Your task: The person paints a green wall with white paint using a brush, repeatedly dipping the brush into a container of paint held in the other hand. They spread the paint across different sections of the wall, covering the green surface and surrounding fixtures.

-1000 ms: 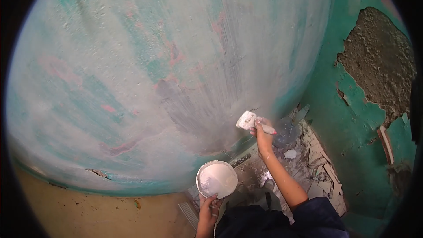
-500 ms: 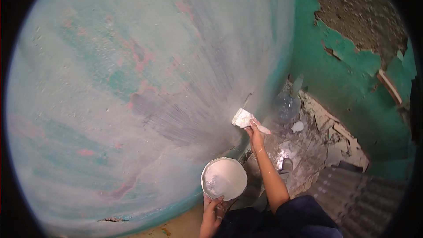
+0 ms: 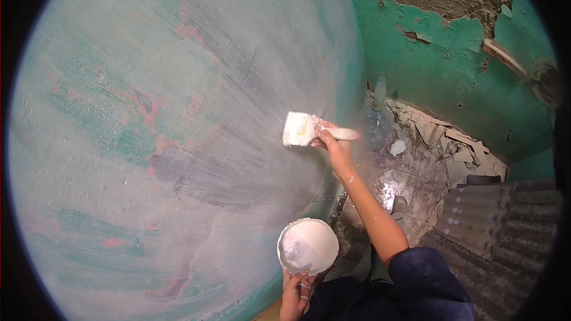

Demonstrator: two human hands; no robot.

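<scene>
The right hand (image 3: 334, 145) is gripping the light, paint-slick brush (image 3: 299, 129) by its stiff handle at centre frame, soft bristles against the wall (image 3: 178, 113). Lower down, the left hand (image 3: 295, 291) is clasping the sloshy paint bowl (image 3: 307, 245) from underneath.

Dark blue sleeve (image 3: 428, 276) bunched above the elbow, right forearm (image 3: 372, 211) flecked white.

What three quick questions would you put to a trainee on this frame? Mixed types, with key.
1. True or false: the right hand grips a brush at the wall.
2. The left hand holds: A) a bowl of white paint; B) a hammer; C) a roller.
3. Fill in: a clear ___ stands in the floor corner.
Key: 1 true; 2 A; 3 bottle.
</scene>
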